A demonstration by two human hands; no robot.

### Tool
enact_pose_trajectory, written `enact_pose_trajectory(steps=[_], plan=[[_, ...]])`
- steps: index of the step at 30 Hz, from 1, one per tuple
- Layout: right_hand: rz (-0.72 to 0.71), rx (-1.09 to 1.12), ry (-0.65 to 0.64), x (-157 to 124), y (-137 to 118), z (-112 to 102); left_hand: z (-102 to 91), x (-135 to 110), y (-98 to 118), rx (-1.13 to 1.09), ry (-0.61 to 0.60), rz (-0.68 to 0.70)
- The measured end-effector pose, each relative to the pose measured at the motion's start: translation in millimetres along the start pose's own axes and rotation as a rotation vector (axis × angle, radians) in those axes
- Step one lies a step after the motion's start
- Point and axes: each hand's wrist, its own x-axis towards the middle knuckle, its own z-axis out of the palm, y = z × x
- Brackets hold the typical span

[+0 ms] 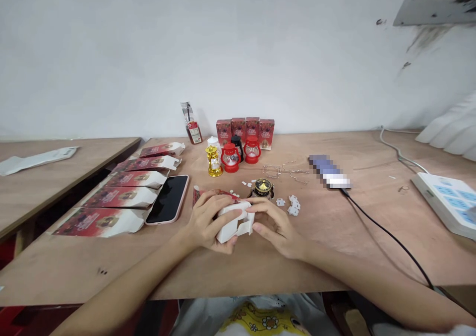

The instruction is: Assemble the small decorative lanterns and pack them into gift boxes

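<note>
My left hand [208, 221] and my right hand [274, 226] are both closed around a small carton [235, 222], white inside and red printed outside, held just above the wooden table [334, 246]. Its open white flaps point toward my right hand. Just behind my fingers stands a small black and gold lantern part [262, 187]. Small white plastic pieces [293, 205] lie beside it on the right.
Several flat red cartons [122, 197] are fanned out at left beside a black phone [169, 205]. Toy lanterns [231, 157] and upright red boxes [245, 129] stand at the back. Wire handles [286, 171], a cabled device [330, 173] and a power strip [448, 199] lie at right.
</note>
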Motion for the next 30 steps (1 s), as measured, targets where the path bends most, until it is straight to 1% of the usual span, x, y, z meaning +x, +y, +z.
enact_pose_trajectory(steps=[4, 7, 12, 17, 20, 22, 23, 25, 26, 28, 29, 30], plan=[[0.098, 0.221, 0.03, -0.6, 0.6, 6.9, 1.4, -1.2, 1.9, 0.006, 0.003, 0.034], [0.145, 0.311, 0.056, -1.1, -0.9, 10.7, 0.3, 2.1, 3.6, 0.017, 0.006, 0.047], [0.192, 0.343, 0.09, -1.1, -0.7, 13.7, 0.2, 7.9, 6.8, 0.013, 0.026, 0.058], [0.222, 0.344, 0.116, -2.5, 2.0, 17.1, 2.8, 7.8, 7.1, 0.019, 0.032, 0.074], [0.228, 0.373, 0.146, -3.9, 3.5, 19.2, 3.4, 8.6, 8.1, 0.017, 0.046, 0.109], [0.27, 0.403, 0.15, -4.3, 4.2, 18.9, 2.7, 10.0, 10.2, 0.013, 0.056, 0.143], [0.294, 0.409, 0.131, -4.1, 4.3, 18.0, 2.3, 10.2, 11.5, 0.011, 0.069, 0.163], [0.304, 0.405, 0.033, -3.0, 3.9, 15.3, 2.0, 7.3, 13.9, 0.0, 0.105, 0.221], [0.277, 0.396, -0.034, -2.2, 3.4, 13.7, 2.6, 3.5, 14.8, -0.012, 0.126, 0.263], [0.172, 0.36, -0.137, -0.7, 2.2, 11.1, 6.1, -9.8, 15.4, -0.061, 0.17, 0.339], [0.116, 0.334, -0.157, -0.5, 1.7, 10.3, 9.0, -18.8, 15.3, -0.092, 0.149, 0.332], [0.062, 0.301, -0.151, -0.8, 1.6, 9.7, 12.6, -28.4, 14.9, -0.128, 0.108, 0.271]])
